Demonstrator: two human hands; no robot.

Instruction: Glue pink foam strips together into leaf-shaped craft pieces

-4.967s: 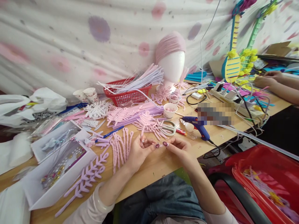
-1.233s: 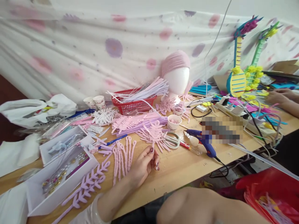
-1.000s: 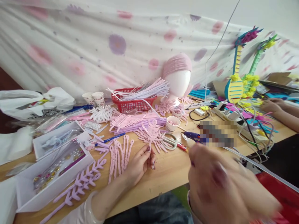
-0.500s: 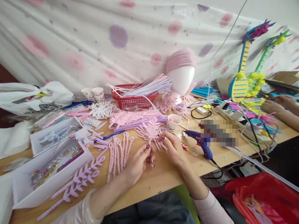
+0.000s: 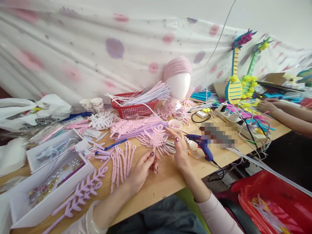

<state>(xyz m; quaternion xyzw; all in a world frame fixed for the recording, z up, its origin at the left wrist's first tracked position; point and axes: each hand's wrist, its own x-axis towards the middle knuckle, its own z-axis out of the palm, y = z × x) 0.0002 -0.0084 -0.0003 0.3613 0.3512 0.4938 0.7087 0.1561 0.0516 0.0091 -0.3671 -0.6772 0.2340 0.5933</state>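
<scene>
Pinching a pink sprig, the left hand sits near the loosely extended right hand; bag lettering is blurred.

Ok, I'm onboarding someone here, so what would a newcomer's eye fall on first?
Probably the white mannequin head in a pink wrap, standing behind the cluttered table's middle. Next, two bright lute-shaped pieces at the right rear. In front, the left hand pinches a pink leafy sprig by its stem.
</scene>
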